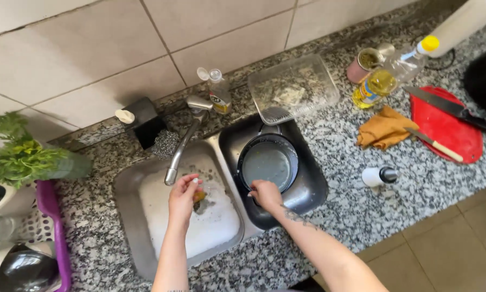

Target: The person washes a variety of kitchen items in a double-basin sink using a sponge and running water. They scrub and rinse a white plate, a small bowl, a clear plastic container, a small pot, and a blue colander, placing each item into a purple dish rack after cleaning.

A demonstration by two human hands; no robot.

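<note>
My left hand is over the left sink basin, under the tap, fingers closed on a yellow-orange sponge above a white cutting board lying foamy in the basin. My right hand grips the near rim of a dark round pan that sits in the right sink basin. The pan's inside looks wet and greyish.
On the granite counter: a clear plastic container, a dish soap bottle, an oil bottle, an orange cloth, a red cutting board with two knives, a small white bottle. Green herbs and a purple rack stand left.
</note>
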